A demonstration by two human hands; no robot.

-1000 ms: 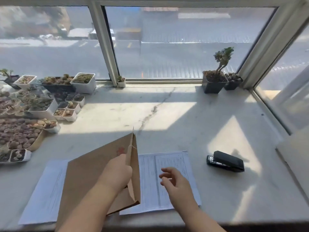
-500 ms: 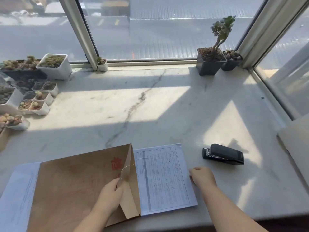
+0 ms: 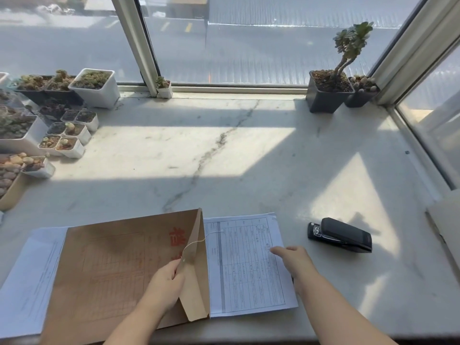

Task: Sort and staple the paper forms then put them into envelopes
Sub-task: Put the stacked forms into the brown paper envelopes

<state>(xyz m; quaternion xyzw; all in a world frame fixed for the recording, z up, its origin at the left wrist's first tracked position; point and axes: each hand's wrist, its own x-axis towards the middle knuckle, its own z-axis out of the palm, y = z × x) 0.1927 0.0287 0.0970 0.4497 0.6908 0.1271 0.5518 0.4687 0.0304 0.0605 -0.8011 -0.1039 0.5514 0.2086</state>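
Note:
A brown kraft envelope (image 3: 107,267) with red print lies flat near the front edge of the marble sill. My left hand (image 3: 164,287) pinches its raised flap (image 3: 196,270), from which a white string hangs. Right of the flap lies a printed paper form (image 3: 249,265). My right hand (image 3: 293,260) rests on the form's right edge, fingers bent over it. Another white sheet (image 3: 29,280) lies partly under the envelope at the left. A black stapler (image 3: 341,235) lies on the sill right of the form.
Several small pots of succulents (image 3: 62,135) crowd the left of the sill. A dark pot with a tall succulent (image 3: 328,90) stands at the back right corner. A tiny white pot (image 3: 164,88) sits by the window post. A pale board (image 3: 445,220) lies at the right edge.
The envelope came down from a tilted hold to lie flat. My right hand moved from hovering over the form to its right edge, then slid slightly onto the sheet. The view shifted downward.

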